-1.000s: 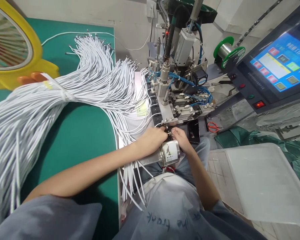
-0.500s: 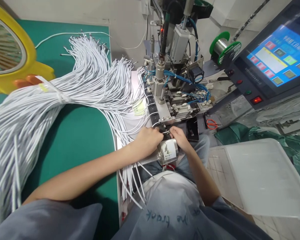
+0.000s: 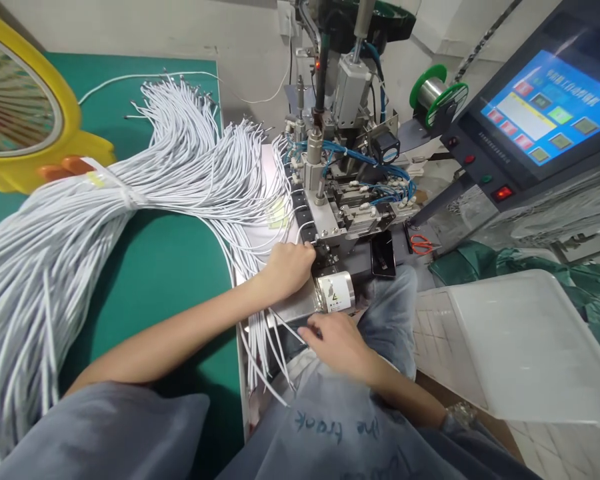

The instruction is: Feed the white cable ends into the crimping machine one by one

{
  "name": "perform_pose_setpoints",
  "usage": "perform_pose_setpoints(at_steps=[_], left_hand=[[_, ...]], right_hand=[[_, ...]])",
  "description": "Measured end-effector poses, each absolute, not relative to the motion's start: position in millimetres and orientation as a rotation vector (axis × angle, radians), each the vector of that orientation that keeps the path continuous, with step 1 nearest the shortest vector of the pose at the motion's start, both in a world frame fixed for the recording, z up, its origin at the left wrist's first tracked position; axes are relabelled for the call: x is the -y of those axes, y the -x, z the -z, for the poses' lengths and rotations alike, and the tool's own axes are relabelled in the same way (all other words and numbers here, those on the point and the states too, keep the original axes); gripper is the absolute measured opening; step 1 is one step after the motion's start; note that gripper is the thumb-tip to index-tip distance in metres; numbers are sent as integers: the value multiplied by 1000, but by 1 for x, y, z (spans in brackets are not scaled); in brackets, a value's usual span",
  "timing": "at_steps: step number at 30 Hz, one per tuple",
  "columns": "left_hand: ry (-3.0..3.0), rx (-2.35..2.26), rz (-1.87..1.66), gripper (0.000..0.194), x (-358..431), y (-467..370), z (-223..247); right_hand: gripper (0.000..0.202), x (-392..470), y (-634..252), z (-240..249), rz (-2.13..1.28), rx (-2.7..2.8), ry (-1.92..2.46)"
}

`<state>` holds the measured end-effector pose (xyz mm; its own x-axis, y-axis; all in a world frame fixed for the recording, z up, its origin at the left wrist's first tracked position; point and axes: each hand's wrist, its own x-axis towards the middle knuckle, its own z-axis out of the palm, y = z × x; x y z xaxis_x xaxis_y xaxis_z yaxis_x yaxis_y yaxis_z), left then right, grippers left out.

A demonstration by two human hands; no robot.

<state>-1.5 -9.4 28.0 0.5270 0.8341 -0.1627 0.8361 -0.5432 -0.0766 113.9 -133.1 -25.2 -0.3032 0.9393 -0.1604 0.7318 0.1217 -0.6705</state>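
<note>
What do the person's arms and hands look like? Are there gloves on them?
No, the left hand and right hand are both bare. The forearms are uncovered too. The sleeves are short, loose and greyish blue.

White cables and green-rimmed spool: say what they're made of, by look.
White cables: probably satin plastic or rubber sheathing, given their smooth, flexible curves. Green-rimmed spool: likely glossy plastic, from its uniform colour; its silvery, shiny winding looks metallic.

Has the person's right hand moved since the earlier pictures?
Yes. The right hand has drawn back and leftward: earlier beyond the labelled metal cylinder, it is now on the cylinder's near side.
</note>
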Motion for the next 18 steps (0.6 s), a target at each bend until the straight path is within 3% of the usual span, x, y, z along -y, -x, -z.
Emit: perform_pose_setpoints(at_steps=[3,8,18], left_hand=[[-2742,-1503,294,26,11,1,-29],[-2759,-1428,191,25,25,-3,-41],[-2638,-1029,75,25,31,-1,-48]], right_hand=[[27,133,-105,27,-1126,2247,1517],[29,123,-120,10,-1063,2230,1528],[26,64,-173,-1,-1123,1767,1477]])
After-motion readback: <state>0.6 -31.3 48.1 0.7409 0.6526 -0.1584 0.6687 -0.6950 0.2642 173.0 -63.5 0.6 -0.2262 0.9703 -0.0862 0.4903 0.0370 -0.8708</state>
